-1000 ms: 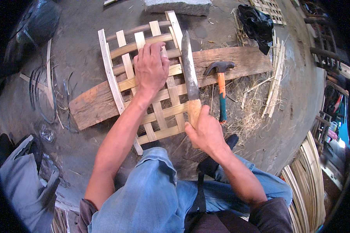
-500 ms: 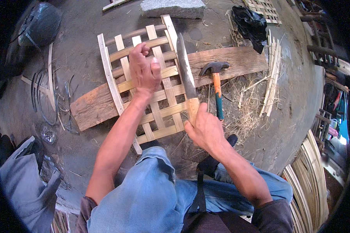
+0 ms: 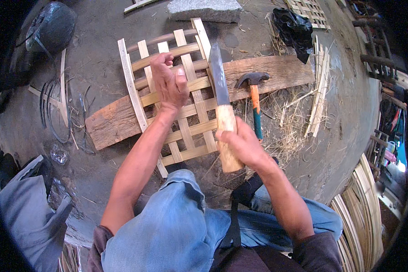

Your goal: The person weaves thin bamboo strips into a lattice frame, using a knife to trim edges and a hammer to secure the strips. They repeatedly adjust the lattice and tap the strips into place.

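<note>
A woven lattice panel (image 3: pixel 188 120) of pale wooden or bamboo strips, with a thicker bar along each side, lies across a rough wooden plank (image 3: pixel 111 122). My left hand (image 3: pixel 170 84) is closed over the panel's middle, fingers curled at its strips and thumb bent; the exact grip is partly hidden. In my right hand (image 3: pixel 245 143) is a large knife (image 3: pixel 220 81), gripped by its thick pale wooden handle. Its broad blade points away from me, just right of the panel's right bar. Right of the blade, a claw hammer (image 3: pixel 255 102) with an orange and green handle lies partly on the plank.
Shavings (image 3: pixel 290 129) and a bundle of thin strips (image 3: pixel 319 90) litter the floor at right. A black plastic bag (image 3: pixel 292 29) and a stone block (image 3: pixel 204 10) sit farther off. Dark coiled strips (image 3: pixel 54 109) lie left. Long bent strips (image 3: pixel 356 208) stand at lower right.
The knife has turned in my right hand, showing more of its blade face and whole handle, and its tip has come slightly nearer me. My left hand stays on the panel.
</note>
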Motion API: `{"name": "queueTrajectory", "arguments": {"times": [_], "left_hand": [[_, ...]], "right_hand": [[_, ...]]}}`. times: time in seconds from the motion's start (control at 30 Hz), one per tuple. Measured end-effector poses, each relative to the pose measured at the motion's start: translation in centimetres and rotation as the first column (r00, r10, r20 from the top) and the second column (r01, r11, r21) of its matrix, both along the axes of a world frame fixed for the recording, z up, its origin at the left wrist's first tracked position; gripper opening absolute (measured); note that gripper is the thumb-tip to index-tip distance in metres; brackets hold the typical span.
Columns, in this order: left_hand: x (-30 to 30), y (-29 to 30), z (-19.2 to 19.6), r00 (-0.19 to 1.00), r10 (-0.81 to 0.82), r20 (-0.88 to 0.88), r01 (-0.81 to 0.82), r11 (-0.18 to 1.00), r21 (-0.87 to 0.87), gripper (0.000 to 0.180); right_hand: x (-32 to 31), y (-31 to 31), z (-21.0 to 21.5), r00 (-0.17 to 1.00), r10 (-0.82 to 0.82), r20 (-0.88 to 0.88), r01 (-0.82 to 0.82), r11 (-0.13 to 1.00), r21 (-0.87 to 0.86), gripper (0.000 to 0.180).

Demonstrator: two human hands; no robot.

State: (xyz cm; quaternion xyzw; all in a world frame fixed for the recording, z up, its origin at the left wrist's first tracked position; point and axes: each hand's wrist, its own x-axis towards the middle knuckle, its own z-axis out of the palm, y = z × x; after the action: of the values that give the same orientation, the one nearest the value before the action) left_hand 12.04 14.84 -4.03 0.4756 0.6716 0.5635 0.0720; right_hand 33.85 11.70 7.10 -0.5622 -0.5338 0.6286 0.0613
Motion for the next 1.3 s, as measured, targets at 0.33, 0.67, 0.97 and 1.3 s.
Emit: {"name": "queueTrajectory", "arguments": {"times": [0.33,0.67,0.97,1.3], "left_hand": [[-0.2,0.0,0.0,0.999,0.043,0.026,-0.042,0.999,-0.034,0.041],[-1.2,0.2,1.3,0.994,-0.101,0.046,0.110,0.939,-0.325,0.028],[-1.0,-1.1,1.8,0.887,-0.239,-0.395,0.037,0.890,-0.455,0.044],[-0.2,-1.2,1.2,0.877,-0.205,-0.434,-0.016,0.892,-0.452,0.047]], "right_hand": [[1.0,0.1,0.8,0.778,0.284,0.560,-0.466,0.859,0.213,0.048],[3.3,2.0,-0.5,0.630,0.369,0.683,-0.635,0.751,0.180,0.047],[4.1,3.1,-0.9,0.667,0.355,0.655,-0.617,0.755,0.220,0.050],[1.3,1.2,-0.2,0.835,0.352,0.423,-0.453,0.877,0.164,0.056]]}}
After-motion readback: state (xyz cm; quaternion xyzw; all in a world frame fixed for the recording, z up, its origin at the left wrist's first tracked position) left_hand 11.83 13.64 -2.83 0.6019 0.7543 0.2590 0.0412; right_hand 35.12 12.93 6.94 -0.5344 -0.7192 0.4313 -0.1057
